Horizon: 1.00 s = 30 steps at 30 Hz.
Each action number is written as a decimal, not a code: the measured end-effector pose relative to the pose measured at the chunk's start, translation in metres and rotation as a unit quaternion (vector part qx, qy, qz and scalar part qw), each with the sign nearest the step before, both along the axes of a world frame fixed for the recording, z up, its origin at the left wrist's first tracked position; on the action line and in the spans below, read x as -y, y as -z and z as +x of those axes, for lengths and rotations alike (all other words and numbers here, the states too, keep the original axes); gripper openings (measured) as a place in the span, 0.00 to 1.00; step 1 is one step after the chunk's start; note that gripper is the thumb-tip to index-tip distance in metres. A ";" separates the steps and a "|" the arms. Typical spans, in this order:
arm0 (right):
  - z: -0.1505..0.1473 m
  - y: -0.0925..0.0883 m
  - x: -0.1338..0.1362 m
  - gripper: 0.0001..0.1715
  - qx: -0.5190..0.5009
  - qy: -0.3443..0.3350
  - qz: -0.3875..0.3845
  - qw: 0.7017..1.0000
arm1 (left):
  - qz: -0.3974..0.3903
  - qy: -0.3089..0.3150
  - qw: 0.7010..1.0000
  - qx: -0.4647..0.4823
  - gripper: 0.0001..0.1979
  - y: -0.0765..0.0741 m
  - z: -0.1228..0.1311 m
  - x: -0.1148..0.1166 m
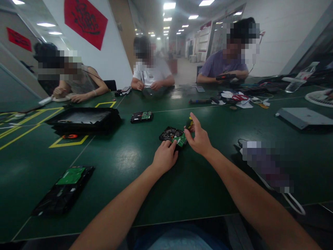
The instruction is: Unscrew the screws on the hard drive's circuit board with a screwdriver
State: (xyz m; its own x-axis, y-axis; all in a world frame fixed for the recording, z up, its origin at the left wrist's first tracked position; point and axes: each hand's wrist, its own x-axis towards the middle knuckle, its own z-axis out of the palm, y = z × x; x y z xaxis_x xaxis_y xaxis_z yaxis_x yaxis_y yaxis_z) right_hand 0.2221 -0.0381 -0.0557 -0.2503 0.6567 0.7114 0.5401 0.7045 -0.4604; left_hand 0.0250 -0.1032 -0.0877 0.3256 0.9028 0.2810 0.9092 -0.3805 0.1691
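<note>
A black hard drive point(170, 133) with a green circuit board point(180, 140) at its near corner lies on the dark green table point(125, 156) in front of me. My left hand point(165, 156) rests curled on the drive's near edge, fingers pressing the board. My right hand point(199, 137) is closed around a yellow and black screwdriver point(189, 123), held upright over the drive's right side.
A second drive with a green board point(142, 116) lies farther back. An open black case point(84, 119) sits at left, another black unit with a green board point(65, 189) near left. Three people sit across the table. A grey box point(303, 117), cables and scissors point(239, 98) lie at right.
</note>
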 end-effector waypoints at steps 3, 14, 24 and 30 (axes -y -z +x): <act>0.000 0.001 -0.001 0.42 -0.006 0.008 -0.003 1.000 | 0.003 0.001 1.000 -0.002 0.27 0.001 0.000 0.000; 0.001 0.002 -0.003 0.38 -0.024 0.017 0.008 1.000 | 0.005 0.001 1.000 -0.004 0.26 0.003 -0.002 -0.001; 0.001 0.005 -0.004 0.39 -0.030 0.010 0.009 0.999 | 0.011 -0.003 1.000 -0.008 0.27 0.003 -0.001 -0.001; -0.001 0.005 -0.003 0.41 -0.036 0.018 0.003 0.999 | 0.012 -0.003 1.000 -0.011 0.27 0.003 -0.001 -0.002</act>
State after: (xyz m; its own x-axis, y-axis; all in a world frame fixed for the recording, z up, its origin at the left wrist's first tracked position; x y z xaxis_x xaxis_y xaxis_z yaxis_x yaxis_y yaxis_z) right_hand 0.2214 -0.0351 -0.0608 -0.1744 0.6607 0.7302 0.5311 0.6875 -0.4952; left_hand 0.0237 -0.1014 -0.0906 0.3261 0.8983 0.2946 0.9150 -0.3782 0.1405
